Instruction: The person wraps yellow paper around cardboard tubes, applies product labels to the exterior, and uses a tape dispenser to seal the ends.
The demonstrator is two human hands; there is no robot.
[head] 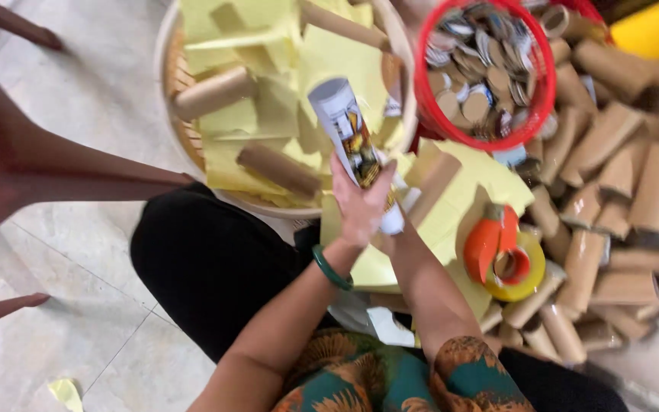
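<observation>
seen from above, a seated person's two hands meet on a printed cardboard tube (354,145) wrapped in a colourful label, held upright and tilted a little away. the left hand (360,207) is wrapped closed around the tube's lower part, a green bangle (332,268) on its wrist. the right hand (398,229) is mostly hidden behind the left and the tube, so i cannot tell how its fingers sit (it seems to steady the base). just beyond the tube, a round woven basket (171,76) holds yellow paper sheets (337,57) and bare tubes. right of the tube, a red plastic basket (532,114) holds round card discs. farther right lies a pile of plain brown tubes (612,198). an orange tape dispenser (501,248) with yellow tape lies near the tube, within easy reach.
</observation>
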